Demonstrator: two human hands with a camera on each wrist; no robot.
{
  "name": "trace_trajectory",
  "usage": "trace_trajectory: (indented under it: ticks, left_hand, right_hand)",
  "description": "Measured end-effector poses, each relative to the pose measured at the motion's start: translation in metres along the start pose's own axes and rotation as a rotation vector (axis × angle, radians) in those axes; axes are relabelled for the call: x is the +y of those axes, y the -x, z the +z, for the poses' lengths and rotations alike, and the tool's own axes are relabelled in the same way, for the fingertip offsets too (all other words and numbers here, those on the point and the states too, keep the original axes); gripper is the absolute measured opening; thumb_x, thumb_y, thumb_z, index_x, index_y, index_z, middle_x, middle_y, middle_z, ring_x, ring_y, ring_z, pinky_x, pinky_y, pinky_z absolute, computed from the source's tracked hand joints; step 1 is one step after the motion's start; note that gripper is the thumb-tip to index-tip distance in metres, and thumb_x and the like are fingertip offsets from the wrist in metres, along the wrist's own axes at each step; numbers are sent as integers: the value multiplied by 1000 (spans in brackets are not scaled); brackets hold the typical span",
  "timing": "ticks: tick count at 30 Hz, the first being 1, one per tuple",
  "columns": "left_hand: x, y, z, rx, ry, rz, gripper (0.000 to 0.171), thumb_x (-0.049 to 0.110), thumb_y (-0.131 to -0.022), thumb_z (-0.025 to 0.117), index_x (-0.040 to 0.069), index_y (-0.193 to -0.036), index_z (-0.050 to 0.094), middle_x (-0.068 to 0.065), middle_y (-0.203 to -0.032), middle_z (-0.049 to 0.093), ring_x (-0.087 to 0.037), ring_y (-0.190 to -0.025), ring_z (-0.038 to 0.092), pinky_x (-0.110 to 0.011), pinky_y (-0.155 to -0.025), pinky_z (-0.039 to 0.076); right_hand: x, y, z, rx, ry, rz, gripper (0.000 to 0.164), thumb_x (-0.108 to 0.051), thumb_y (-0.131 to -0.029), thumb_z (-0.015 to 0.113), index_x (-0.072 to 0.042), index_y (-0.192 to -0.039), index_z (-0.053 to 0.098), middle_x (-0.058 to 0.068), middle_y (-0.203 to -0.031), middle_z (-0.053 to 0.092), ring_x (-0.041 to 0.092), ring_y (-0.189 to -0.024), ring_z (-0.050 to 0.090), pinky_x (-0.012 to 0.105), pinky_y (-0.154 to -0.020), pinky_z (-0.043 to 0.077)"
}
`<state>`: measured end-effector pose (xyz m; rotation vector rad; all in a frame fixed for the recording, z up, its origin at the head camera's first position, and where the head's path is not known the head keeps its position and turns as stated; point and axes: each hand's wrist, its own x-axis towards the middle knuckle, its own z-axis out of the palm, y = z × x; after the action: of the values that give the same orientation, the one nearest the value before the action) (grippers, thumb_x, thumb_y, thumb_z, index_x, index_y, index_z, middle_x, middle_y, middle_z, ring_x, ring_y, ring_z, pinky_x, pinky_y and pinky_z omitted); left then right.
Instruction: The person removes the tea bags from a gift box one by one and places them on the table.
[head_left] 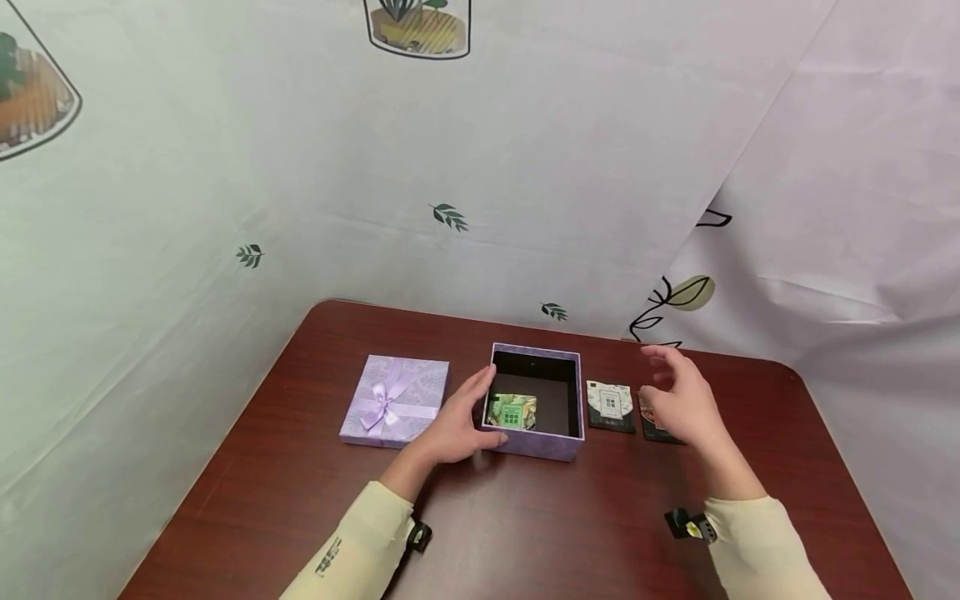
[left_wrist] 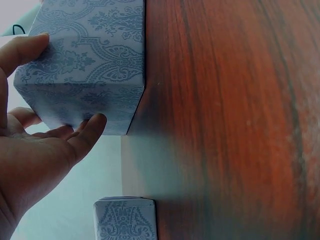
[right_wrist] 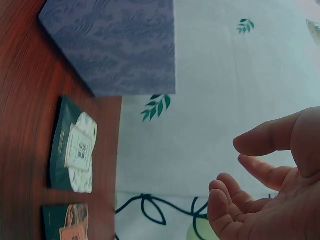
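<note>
Two risks I see from my remote seat: a missed pinch and a one-sided hold
The left hand (head_left: pixel 453 429) grips the open box (head_left: pixel 534 447) at its near-left corner, thumb on the front wall, and a green packet (head_left: pixel 514 412) lies inside; the right hand (head_left: pixel 687 408) hovers above the orange-printed packet (head_left: pixel 660 432), its thumb apart from loosely bent fingers, holding nothing. That packet lies so flat on the table (head_left: pixel 540 521) that I think fingertips could skate over it, or brush the pale packet (head_left: pixel 611 407) between it and the box; and with one corner held, a bump from the right could swivel the box
</note>
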<state>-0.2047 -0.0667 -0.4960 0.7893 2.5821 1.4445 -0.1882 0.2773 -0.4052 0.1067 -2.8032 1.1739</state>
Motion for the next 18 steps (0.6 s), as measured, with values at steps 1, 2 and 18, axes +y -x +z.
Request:
trace_trajectory:
  ticks: [1, 2, 18]
  left_hand:
    - [0, 0, 0, 0, -2, 1, 104, 17, -78, 86, 5, -159, 22, -12, -163, 21, -27, -146, 23, -48, -113, 25]
    - [0, 0, 0, 0, -2, 0, 104, 17, -78, 86, 5, -159, 22, -12, -163, 21, -27, -146, 23, -48, -113, 25]
    - [2, 1, -1, 3, 14, 2, 103, 17, -78, 86, 5, -159, 23, -12, -163, 21, -30, -146, 23, -51, -112, 26]
  right_hand:
    - [-2, 0, 1, -2, -5, -3, 53, 4, -89, 62, -4, -140, 50, 23, -130, 51, 41, -114, 52, 57, -88, 42]
    - [-5, 0, 2, -2, -11, -9, 53, 4, -88, 62, -4, -140, 50, 23, -130, 52, 41, -114, 52, 56, -88, 43]
    - [-24, 2, 17, 9, -66, -68, 53, 9, -85, 60, -5, -136, 54, 19, -125, 57, 35, -109, 56, 49, -88, 45]
